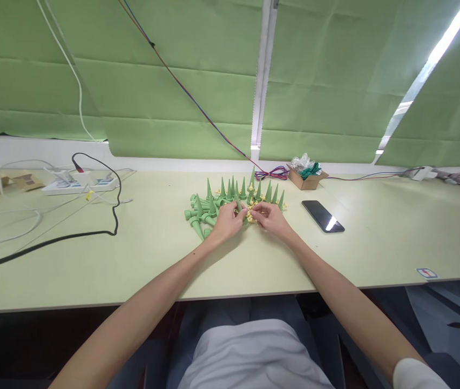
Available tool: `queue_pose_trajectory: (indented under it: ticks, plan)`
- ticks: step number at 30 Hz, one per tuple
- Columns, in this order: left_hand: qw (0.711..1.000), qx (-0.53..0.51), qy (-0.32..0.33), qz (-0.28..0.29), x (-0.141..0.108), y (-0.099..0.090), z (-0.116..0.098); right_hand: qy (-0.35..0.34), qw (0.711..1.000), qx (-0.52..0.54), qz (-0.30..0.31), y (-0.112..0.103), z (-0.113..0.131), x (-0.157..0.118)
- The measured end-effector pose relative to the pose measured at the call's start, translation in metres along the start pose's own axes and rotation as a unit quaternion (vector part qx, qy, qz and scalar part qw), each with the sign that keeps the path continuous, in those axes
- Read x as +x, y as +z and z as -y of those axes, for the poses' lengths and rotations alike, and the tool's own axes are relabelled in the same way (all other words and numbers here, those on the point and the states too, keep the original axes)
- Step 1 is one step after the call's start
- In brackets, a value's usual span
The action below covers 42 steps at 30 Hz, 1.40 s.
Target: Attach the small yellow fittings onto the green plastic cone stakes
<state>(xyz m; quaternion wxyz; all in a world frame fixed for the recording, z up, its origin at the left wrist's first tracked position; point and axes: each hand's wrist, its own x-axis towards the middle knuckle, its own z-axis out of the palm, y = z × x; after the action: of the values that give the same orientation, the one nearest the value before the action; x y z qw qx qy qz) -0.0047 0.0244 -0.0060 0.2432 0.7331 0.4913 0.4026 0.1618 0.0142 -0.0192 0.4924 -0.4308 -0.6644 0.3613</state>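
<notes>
Left hand (228,220): we pinch a green conical spike (238,203), seemingly to steady it | Right hand (271,217): we pinch what looks like a small yellow piece (250,218) beside it | Tabletop (153,259): standing spikes (222,188) behind, points up, likely for stability

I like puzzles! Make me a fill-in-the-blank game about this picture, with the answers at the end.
1. The spikes are coloured ____.
2. Lying to the right of the right hand is a flat black ____.
3. The small box near the wall is coloured ____.
4. The thick cable on the left of the table is coloured ____.

Missing words: green; phone; brown; black.
</notes>
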Motion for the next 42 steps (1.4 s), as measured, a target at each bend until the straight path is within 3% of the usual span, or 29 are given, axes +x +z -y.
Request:
queue_pose_trajectory:
  ticks: [28,42]
  plan:
    - [0.999,-0.011,0.051,0.005,-0.0012,0.0004,0.0016,-0.012,0.999,-0.038,0.013,-0.0013,-0.0003,-0.0009]
    - [0.997,-0.014,0.069,0.014,-0.0041,0.0011,-0.0015,-0.031,0.984,-0.175,-0.025,-0.001,-0.0047,0.0014]
